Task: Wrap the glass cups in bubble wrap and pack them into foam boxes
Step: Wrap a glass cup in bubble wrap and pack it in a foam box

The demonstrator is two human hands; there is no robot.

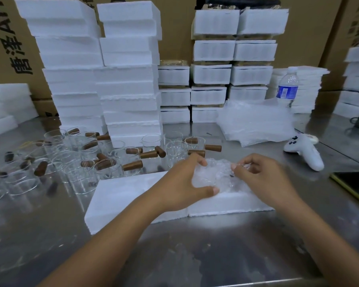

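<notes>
A bubble-wrapped bundle (pixel 215 176) sits over the right half of an open foam box (pixel 226 206) at the table's centre. My left hand (pixel 182 183) grips the bundle from the left, thumb under it. My right hand (pixel 259 175) pinches the wrap at the bundle's right side. The cup inside is hidden by the wrap. The box's other half (pixel 120 197) lies flat to the left. Several bare glass cups with brown wooden handles (pixel 104 160) stand behind and to the left. A stack of bubble wrap sheets (pixel 255 125) lies at the back right.
Tall stacks of foam boxes (pixel 104 79) and smaller packed ones (pixel 232 75) line the back. A water bottle (pixel 287 88) stands at the right. A white controller (pixel 305 152) and a dark phone (pixel 352 181) lie on the steel table (pixel 195 251) to my right.
</notes>
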